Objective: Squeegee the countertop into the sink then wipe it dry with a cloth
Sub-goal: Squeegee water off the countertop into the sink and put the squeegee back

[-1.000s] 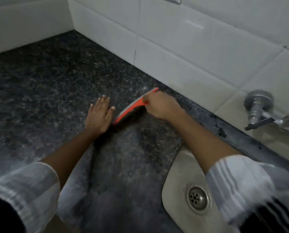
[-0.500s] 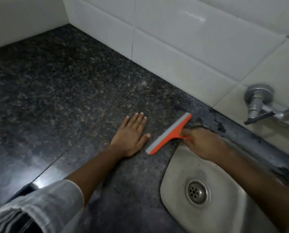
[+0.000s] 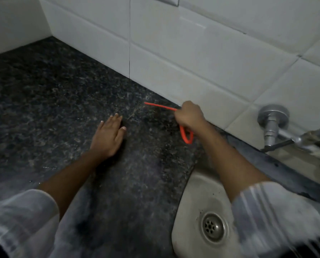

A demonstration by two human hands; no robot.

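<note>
Dark speckled worktop before us under white wall tiles, our left hand spread flat on it, our right hand fisted around the orange squeegee near the far wall, steel sink near right, tap far right.

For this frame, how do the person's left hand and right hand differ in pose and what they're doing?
The left hand lies flat, fingers spread, palm down on the dark speckled granite countertop; the right hand is closed in a fist. The left hand holds nothing; the right hand grips the orange squeegee. The right hand is nearer the white tiled wall. Both are bare, with striped white sleeves behind.
</note>
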